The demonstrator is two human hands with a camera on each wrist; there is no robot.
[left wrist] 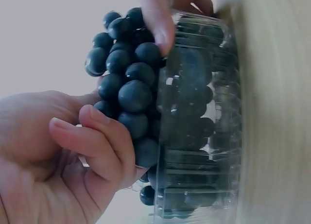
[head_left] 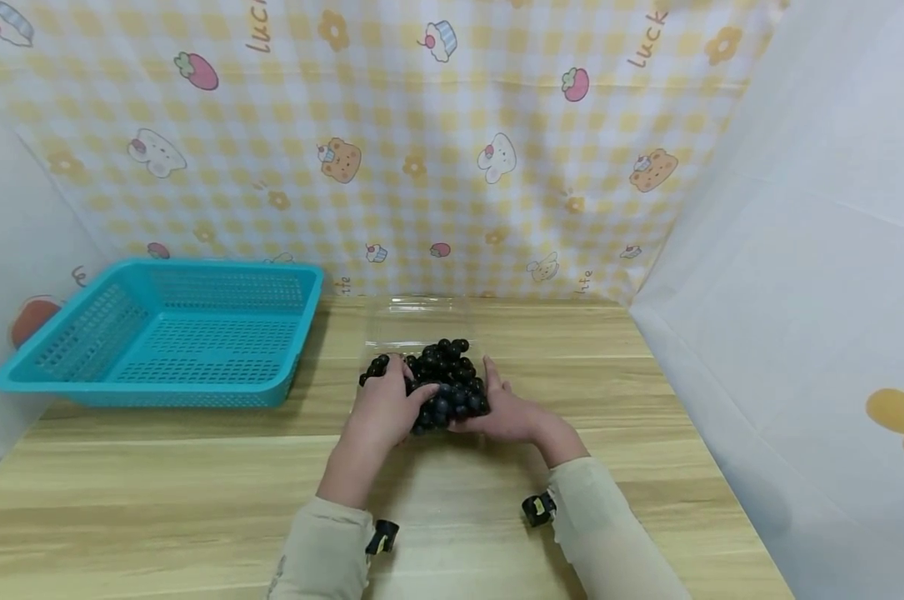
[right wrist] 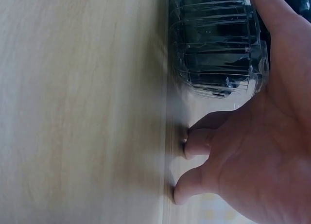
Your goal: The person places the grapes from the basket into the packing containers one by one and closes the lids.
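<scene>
Left sleeve (head_left: 326, 546), right sleeve (head_left: 609, 525): pale cream-beige cloth, creased, cuffs ending short of the wrists. I note a small black block (head_left: 382, 537) at the left cuff's inner side, black counterpart (head_left: 538, 509) at the right; yellowish mark on each.

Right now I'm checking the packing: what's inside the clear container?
Dark grapes sit inside the clear container, heaped over the top. The hands cover some; the container's floor and the innermost grapes are hidden.
</scene>
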